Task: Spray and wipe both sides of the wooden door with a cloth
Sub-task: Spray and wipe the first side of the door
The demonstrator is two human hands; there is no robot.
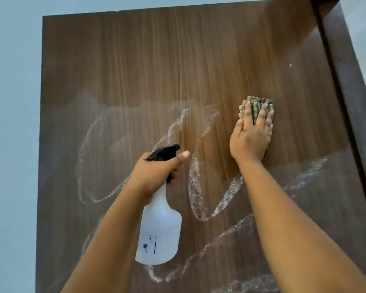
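Wooden door [156, 60] streaked leftward of right hand [250, 136], flat on cloth [260, 104]; left hand [156, 172] gripping sprayer [159, 235].

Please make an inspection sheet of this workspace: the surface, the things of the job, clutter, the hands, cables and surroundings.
Surface: wooden door, brown vertical grain; looping foamy streaks across its middle and lower part, upper part without streaks.
Job's things: cloth, greenish and folded, flat against the door right of centre; spray bottle, translucent white with a black trigger head and blue marks, held in front of the door.
Clutter: nothing seen.
Hands: left hand grips the bottle's neck, thumb up beside the head; right hand presses the cloth with straight fingers.
Cables: nothing seen.
Surroundings: pale wall at left; dark door frame at right.
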